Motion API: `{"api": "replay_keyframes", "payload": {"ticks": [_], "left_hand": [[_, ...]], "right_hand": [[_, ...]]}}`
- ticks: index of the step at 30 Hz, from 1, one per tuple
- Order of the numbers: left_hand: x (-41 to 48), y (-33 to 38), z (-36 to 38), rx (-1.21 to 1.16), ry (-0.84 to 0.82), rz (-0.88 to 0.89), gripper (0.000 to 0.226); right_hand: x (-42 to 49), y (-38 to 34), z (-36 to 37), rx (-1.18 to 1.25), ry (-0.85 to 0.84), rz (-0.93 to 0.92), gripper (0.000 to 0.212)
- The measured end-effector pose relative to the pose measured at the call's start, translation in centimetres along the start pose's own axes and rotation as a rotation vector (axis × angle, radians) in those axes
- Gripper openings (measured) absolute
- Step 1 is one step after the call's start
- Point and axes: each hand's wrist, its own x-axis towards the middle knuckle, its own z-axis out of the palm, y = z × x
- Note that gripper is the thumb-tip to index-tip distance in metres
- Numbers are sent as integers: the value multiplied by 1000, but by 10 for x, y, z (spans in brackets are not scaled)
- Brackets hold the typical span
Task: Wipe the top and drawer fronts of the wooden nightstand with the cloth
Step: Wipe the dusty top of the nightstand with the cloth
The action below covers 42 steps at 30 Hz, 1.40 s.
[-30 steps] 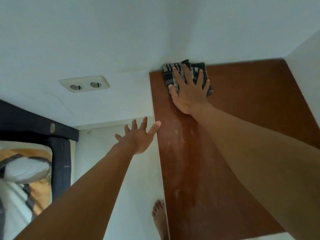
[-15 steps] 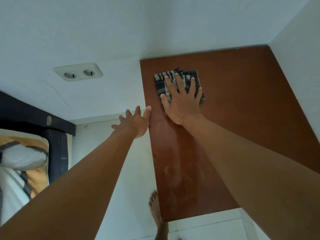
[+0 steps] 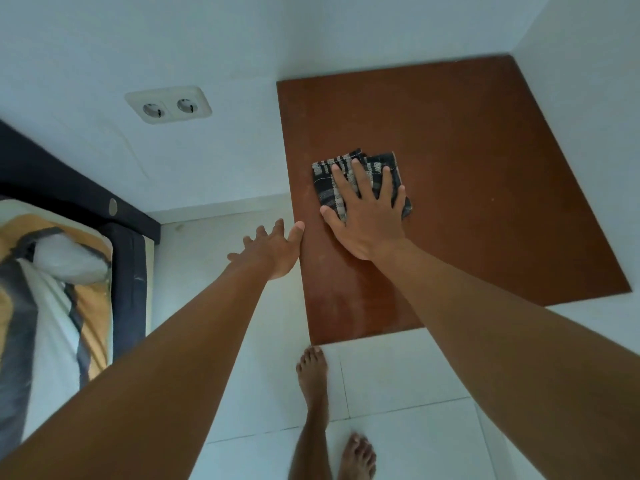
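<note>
I look straight down on the brown wooden nightstand top (image 3: 478, 161), which stands in a white wall corner. A folded dark checked cloth (image 3: 327, 183) lies on its left middle part. My right hand (image 3: 367, 216) presses flat on the cloth with fingers spread. My left hand (image 3: 273, 249) is open, its thumb against the top's left edge. Pale dusty smears show on the near left part of the top. The drawer fronts are hidden below the top.
A double wall socket (image 3: 168, 105) sits on the white wall to the left. A bed with a dark frame (image 3: 130, 258) and patterned bedding (image 3: 52, 292) fills the left side. My bare feet (image 3: 313, 375) stand on white floor tiles in front of the nightstand.
My right hand has dragged the cloth from the far left corner toward me across the top. My left hand has come to rest at the left edge. The camera view has pulled back.
</note>
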Motion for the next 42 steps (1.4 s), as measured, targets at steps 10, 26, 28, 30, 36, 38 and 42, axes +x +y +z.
{"api": "replay_keyframes", "payload": {"ticks": [10,26,28,30,36,38,42], "left_hand": [[-58,-36,65,3,-13,5,98],[-123,-49,102,111,16,30,78],[-126,-51,99,131,35,35,75],[-127,-54,96,144,47,38,75],[-121,-58,79,148,62,34,76],[-119,-58,69,129,64,36,78],[-111,-52,35,100,74,38,80]], "right_hand": [[-120,21,16,-39,6,-33,73],[-294,62,66,-77,139,-194,62],[-312,73,74,-71,94,-177,62],[-324,80,77,-46,73,-173,61],[-302,67,54,104,135,-322,56],[-280,52,36,144,196,-382,55],[-216,20,-5,199,321,-392,55]]}}
